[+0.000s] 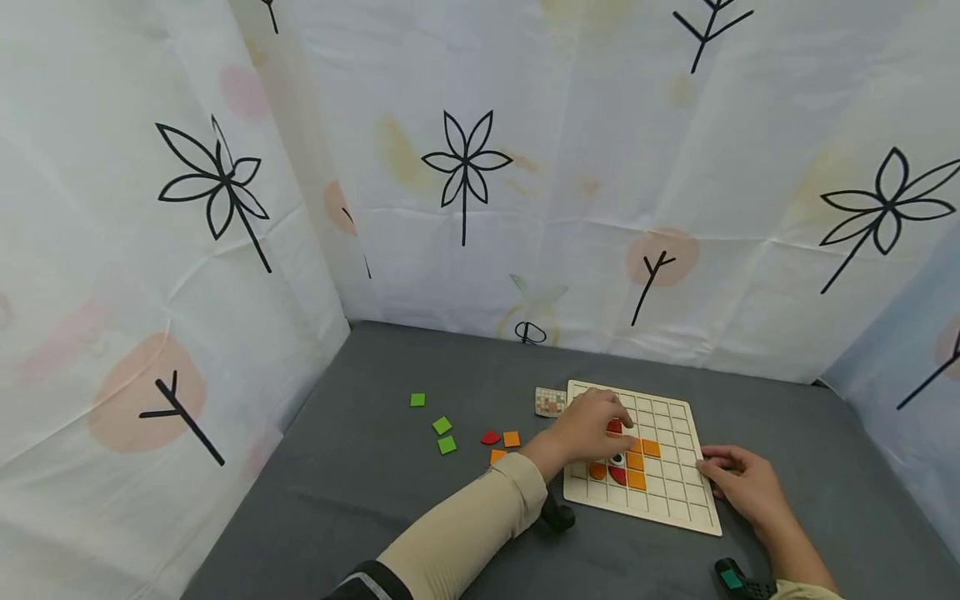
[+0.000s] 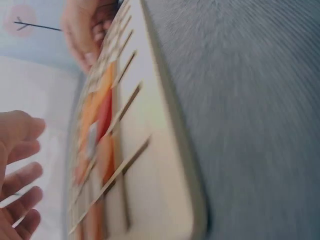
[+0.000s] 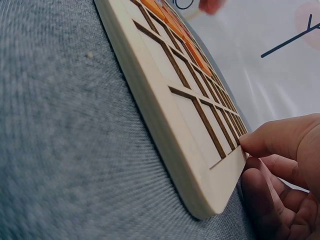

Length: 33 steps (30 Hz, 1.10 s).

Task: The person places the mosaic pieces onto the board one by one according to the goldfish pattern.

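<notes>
Head view shows the left hand [image 1: 588, 423] over a pale wooden grid board [image 1: 682, 500], which lies on the grey fabric surface [image 1: 360, 500] and bears flat orange squares [image 1: 651, 449]. Left wrist view: this hand's grip is loose and wide. Right wrist view: the right hand [image 3: 287, 170] pinches the board's edge.

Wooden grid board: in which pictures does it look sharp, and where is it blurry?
Head view: the wooden grid board is fairly crisp, in soft, even light; left wrist view: the board and its red piece are blurred; right wrist view: the board's near corner and the right hand are clearer, a left fingertip blurred at the top.
</notes>
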{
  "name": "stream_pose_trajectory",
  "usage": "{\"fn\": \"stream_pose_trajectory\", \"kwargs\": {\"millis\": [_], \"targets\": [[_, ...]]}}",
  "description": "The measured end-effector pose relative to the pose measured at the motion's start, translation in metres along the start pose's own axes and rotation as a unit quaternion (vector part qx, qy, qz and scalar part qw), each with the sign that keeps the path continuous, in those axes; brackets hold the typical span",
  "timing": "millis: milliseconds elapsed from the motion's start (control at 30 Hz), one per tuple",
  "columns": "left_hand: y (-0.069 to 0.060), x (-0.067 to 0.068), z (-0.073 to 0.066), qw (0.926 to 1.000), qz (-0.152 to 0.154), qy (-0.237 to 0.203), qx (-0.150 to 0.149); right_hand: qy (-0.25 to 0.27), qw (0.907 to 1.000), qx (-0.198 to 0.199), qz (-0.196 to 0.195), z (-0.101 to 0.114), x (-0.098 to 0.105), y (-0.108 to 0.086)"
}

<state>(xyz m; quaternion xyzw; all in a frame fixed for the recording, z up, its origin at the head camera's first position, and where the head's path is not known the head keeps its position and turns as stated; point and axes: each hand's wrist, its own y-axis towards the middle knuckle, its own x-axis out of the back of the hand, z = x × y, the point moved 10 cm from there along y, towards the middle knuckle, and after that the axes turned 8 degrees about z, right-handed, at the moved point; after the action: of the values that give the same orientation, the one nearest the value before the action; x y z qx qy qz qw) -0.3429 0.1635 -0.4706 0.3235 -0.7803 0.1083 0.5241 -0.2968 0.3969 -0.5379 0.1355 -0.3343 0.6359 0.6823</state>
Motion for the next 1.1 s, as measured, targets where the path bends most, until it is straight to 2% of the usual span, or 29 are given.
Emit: {"fn": "stream_pose_trajectory", "kwargs": {"millis": [100,233,533,700,900,1100], "targets": [[-0.015,0.014,0.004,1.0000,-0.007,-0.004,-0.002,-0.001,1.0000,0.001,-0.004,0.000,0.001,0.000],[-0.040,0.029,0.017,0.9997,-0.020,-0.013,0.006,-0.007,0.9999,0.008,-0.005,0.002,0.001,-0.001],[-0.105,0.053,0.072,0.9949,-0.048,-0.044,0.077,-0.003,1.0000,0.006,-0.004,0.003,0.001,-0.001],[-0.134,0.055,0.100,0.9889,-0.056,-0.064,0.122,-0.001,1.0000,0.006,-0.004,0.002,0.000,-0.001],[-0.153,0.044,0.120,0.9829,-0.035,-0.061,0.170,-0.004,0.9999,0.005,-0.010,0.003,0.001,0.000],[-0.157,0.039,0.124,0.9813,-0.031,-0.047,0.184,0.000,0.9999,0.004,-0.014,0.002,0.001,0.000]]}}
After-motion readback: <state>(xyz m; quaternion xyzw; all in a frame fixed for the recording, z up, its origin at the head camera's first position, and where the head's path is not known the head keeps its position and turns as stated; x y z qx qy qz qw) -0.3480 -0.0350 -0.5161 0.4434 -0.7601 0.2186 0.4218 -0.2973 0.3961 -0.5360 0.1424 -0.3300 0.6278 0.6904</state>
